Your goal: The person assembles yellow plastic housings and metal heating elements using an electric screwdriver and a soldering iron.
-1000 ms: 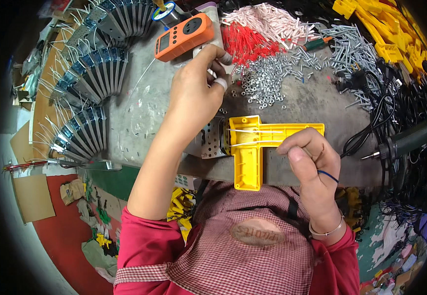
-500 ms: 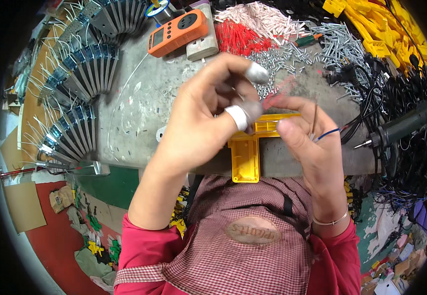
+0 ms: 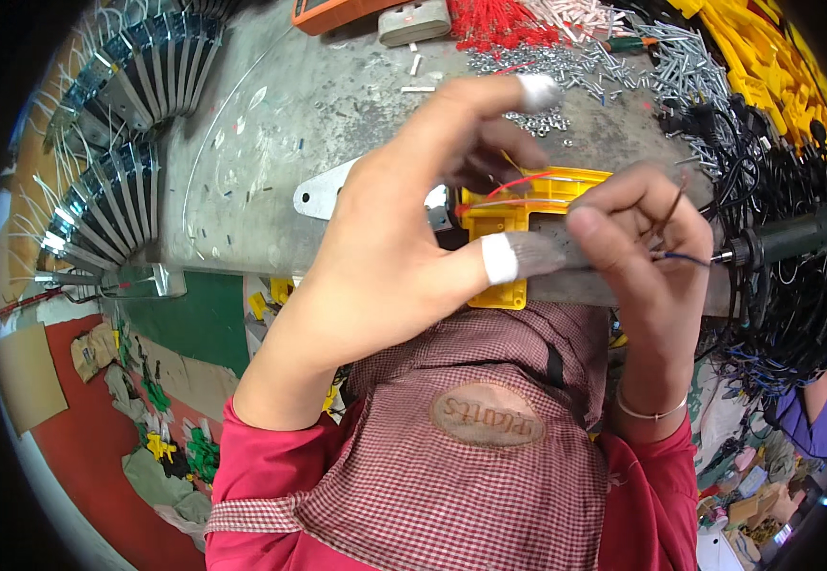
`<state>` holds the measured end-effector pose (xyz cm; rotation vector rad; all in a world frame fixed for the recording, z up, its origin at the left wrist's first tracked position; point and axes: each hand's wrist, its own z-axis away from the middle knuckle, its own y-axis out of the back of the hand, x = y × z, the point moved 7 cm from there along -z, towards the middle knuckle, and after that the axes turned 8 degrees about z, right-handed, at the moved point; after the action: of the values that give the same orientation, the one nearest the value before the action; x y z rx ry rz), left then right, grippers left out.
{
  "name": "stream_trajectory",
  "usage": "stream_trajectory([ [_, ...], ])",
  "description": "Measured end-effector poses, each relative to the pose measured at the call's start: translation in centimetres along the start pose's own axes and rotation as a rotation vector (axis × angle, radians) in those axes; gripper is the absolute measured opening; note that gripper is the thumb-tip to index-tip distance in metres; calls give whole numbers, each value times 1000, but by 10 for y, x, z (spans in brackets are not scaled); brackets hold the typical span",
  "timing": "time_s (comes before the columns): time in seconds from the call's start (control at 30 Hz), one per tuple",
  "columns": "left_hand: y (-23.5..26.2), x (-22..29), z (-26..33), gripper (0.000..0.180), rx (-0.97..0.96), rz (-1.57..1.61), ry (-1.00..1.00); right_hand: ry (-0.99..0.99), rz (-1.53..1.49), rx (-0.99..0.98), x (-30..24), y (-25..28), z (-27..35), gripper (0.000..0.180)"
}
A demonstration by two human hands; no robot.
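Note:
In front of me lies a yellow plastic housing (image 3: 501, 295), partly covered by my hands. Thin red and pale wires (image 3: 530, 179) run across its upper part toward my right hand. My left hand (image 3: 404, 209) is open over the housing's left side, thumb and index finger wide apart, both tips in white covers; the tips are blurred. My right hand (image 3: 656, 233) is closed in a pinch at the right end of the housing. A blue wire (image 3: 687, 258) and a brown wire stick out from its fingers. A grey metal plate (image 3: 321, 193) pokes out left of my left hand.
Metal blade-like parts with white wires (image 3: 113, 195) stand in fanned rows at left. Screws (image 3: 689, 76), small nuts (image 3: 542, 124), red pieces (image 3: 494, 24) and yellow housings (image 3: 780, 57) are heaped at the back. Right, a dark electric screwdriver (image 3: 794, 236) lies on black cables (image 3: 799, 314).
My left thumb and fingers have spread apart from beside my right fingertips. Red wire now shows over the housing. The whole view has shifted, and the bench's back items sit higher.

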<state>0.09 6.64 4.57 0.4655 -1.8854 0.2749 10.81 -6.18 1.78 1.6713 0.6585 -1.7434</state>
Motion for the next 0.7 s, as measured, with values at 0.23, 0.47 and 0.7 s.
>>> stream_trajectory([
  [0.23, 27, -3, 2, 49, 118, -212, 117, 401, 798, -104, -13, -30, 1, 17],
  [0.47, 18, -3, 6, 42, 29, -304, 96, 268, 1077, -183, -10, -34, 3, 13],
  [0.7, 10, -9, 6, 38, 26, -365, 107, 446, 996, -144, -7, -39, 11, 12],
])
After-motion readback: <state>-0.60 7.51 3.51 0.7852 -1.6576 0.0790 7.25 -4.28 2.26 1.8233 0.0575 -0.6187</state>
